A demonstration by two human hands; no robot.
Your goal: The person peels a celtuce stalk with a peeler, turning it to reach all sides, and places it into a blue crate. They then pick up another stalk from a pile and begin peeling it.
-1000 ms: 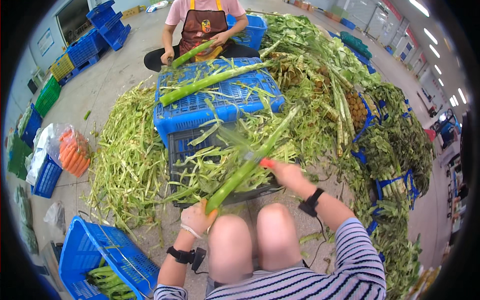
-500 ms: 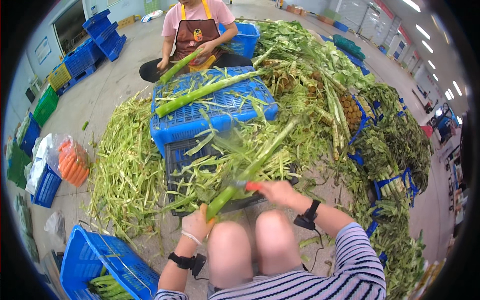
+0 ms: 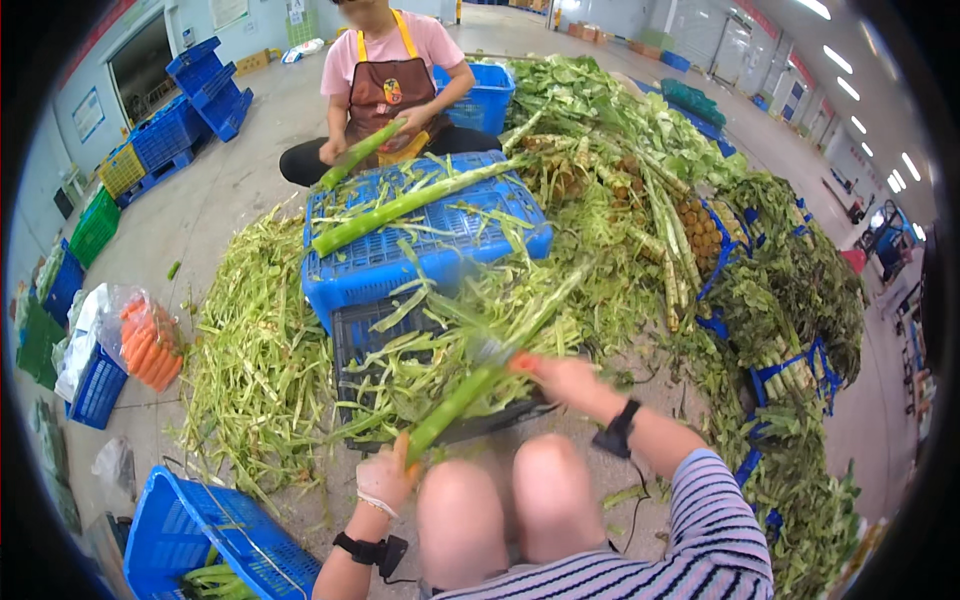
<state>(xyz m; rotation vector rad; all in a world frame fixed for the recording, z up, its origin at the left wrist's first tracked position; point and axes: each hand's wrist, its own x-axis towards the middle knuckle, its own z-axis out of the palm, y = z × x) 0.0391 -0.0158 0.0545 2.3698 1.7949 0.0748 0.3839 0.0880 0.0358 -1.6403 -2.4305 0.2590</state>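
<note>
Two hands (image 3: 385,477) (image 3: 563,380), one green stalk (image 3: 455,405), perhaps one peeler

Our left hand (image 3: 385,478) is closed in a fist just above the left knee. Our right hand (image 3: 560,381) reaches forward, blurred, its grip unclear.

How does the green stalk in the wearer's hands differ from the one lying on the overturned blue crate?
The held stalk is gripped at its lower end by the left hand, with the right hand further up; the crate stalk lies untouched. The held stalk tilts up above a dark crate; the crate stalk rests flat on the blue crate. Both are long, pale green, slanting up to the right.
</note>
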